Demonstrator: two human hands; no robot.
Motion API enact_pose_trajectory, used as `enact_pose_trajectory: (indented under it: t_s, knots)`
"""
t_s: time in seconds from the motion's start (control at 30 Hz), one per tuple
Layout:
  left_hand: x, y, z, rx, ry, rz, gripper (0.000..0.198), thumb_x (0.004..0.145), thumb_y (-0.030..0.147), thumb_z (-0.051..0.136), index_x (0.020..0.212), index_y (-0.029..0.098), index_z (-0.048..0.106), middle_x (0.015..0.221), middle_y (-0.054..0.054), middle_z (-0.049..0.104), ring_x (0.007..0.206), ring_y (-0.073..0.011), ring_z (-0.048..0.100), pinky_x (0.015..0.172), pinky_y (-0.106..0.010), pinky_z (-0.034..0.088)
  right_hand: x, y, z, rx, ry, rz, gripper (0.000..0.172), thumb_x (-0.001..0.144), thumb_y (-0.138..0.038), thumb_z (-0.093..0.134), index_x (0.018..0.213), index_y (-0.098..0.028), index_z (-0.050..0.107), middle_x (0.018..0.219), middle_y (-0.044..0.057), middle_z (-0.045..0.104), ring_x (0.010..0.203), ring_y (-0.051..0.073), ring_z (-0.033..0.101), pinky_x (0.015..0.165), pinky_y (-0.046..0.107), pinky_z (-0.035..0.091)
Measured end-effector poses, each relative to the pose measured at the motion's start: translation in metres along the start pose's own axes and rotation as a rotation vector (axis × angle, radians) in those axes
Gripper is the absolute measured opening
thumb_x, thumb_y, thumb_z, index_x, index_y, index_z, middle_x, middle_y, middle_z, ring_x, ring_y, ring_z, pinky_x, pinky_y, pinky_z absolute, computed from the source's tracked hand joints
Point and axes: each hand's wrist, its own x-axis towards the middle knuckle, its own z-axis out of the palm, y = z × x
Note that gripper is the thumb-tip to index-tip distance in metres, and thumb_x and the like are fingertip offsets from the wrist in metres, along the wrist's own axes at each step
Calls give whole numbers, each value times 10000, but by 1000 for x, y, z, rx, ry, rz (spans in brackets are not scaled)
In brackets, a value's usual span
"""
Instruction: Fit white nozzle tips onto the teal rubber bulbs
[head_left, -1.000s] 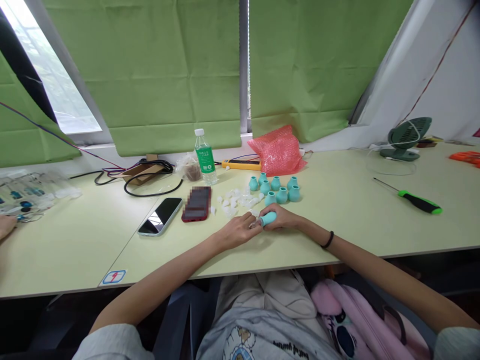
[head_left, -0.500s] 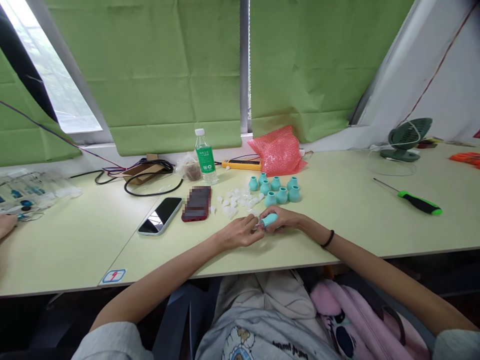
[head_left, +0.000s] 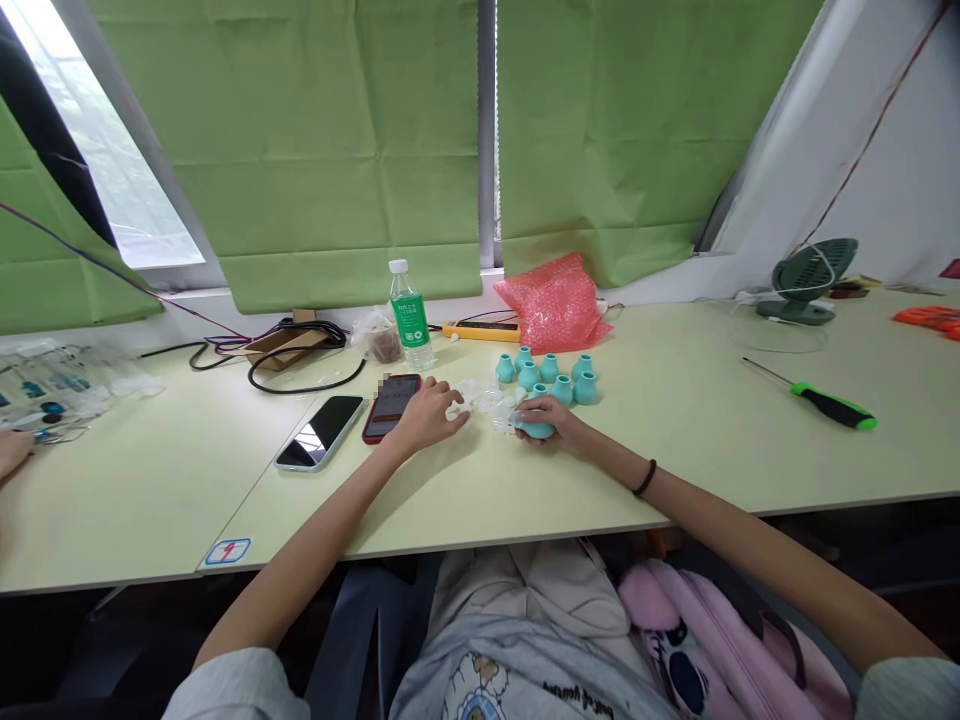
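Observation:
My right hand point(head_left: 553, 418) is closed around a turquoise bulb-shaped piece point(head_left: 535, 430), holding it low over the table with its rounded side showing. Just beyond it stand several matching turquoise pieces point(head_left: 562, 389), upright with round openings on top. My left hand point(head_left: 431, 412) reaches over small translucent white pieces point(head_left: 474, 388); its thumb and index finger are apart, and I see nothing between them. Part of the white pile is hidden behind that hand. Clear plastic bits point(head_left: 504, 412) lie between the two hands.
A red-cased phone point(head_left: 384, 418) lies partly under my left wrist, beside another phone point(head_left: 321, 432). Behind stand a water bottle point(head_left: 410, 318) and pink bubble wrap point(head_left: 559, 305). A screwdriver point(head_left: 825, 400) and a fan point(head_left: 806, 283) are on the right. Another person's hand point(head_left: 13, 450) shows far left.
My left hand has left the turquoise piece and moved left to the white pieces. My right hand still holds the piece, now turned rounder side forward. The red-cased phone's screen has lit up.

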Motion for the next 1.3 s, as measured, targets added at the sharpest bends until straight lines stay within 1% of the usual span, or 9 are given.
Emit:
enact_pose_trajectory:
  t_s: [0.07, 0.17, 0.27, 0.5, 0.7, 1.0, 1.07, 1.17, 1.3]
  knots:
    - [0, 4, 6, 27, -9, 8, 360, 699, 429, 460, 918, 161, 558, 808, -81, 501, 810, -215, 406, 713, -348, 358, 1, 2, 0, -31, 10, -6, 236, 605, -334, 607, 640, -106, 562, 543, 14, 549, 392, 62, 432, 358, 189, 307]
    - [2, 9, 16, 111, 33, -46, 392, 759, 397, 387, 1094, 201, 442, 1039, -105, 435, 923, -250, 354, 743, -408, 318, 1, 2, 1, -72, 7, -9, 234, 594, -324, 615, 658, -102, 578, 548, 11, 550, 410, 58, 430, 369, 182, 309]
    - [5, 11, 27, 145, -27, -95, 329, 795, 344, 335, 1096, 243, 423, 1124, -86, 389, 957, -261, 329, 725, -438, 299, 0, 1, 2, -100, -2, -13, 242, 590, -333, 612, 654, -101, 582, 551, 9, 545, 432, 58, 435, 375, 176, 313]
    - [8, 10, 37, 110, -44, -119, 195, 767, 200, 395, 922, 195, 514, 958, -68, 496, 926, -234, 355, 713, -397, 288, 0, 0, 4, -134, 12, -9, 265, 580, -353, 613, 662, -102, 582, 552, 7, 542, 440, 59, 430, 381, 174, 314]
    - [9, 10, 43, 103, -53, -149, 249, 763, 186, 398, 989, 183, 503, 953, -100, 461, 906, -245, 349, 673, -356, 299, -2, -2, 5, -178, 10, -18, 269, 593, -363, 605, 655, -102, 576, 561, 10, 536, 447, 60, 424, 381, 172, 324]
    - [9, 12, 40, 127, -43, -98, 160, 767, 163, 392, 892, 185, 490, 895, -81, 492, 906, -234, 359, 702, -368, 293, -2, -2, 6, -144, -14, -21, 286, 636, -390, 565, 666, -107, 528, 612, 37, 575, 421, 61, 450, 376, 180, 344]
    - [10, 12, 40, 93, -19, -74, 190, 761, 123, 382, 913, 178, 483, 874, -77, 495, 887, -220, 379, 699, -358, 315, -1, 0, 6, -88, -21, -15, 271, 642, -382, 563, 685, -123, 495, 597, 33, 583, 409, 68, 459, 379, 187, 352]
    - [11, 11, 36, -20, 99, -47, 290, 759, 101, 369, 1036, 153, 441, 911, -91, 459, 877, -197, 402, 714, -344, 356, 0, 2, 6, -15, -28, -17, 251, 652, -364, 559, 716, -151, 443, 551, 15, 582, 402, 85, 476, 395, 203, 367]
    - [9, 17, 22, -385, 234, -111, 277, 780, 191, 380, 1034, 140, 477, 904, -85, 439, 782, -143, 467, 687, -307, 414, 0, 3, 7, -16, -18, -37, 263, 658, -375, 546, 742, -163, 414, 542, 4, 575, 413, 94, 492, 425, 217, 380]
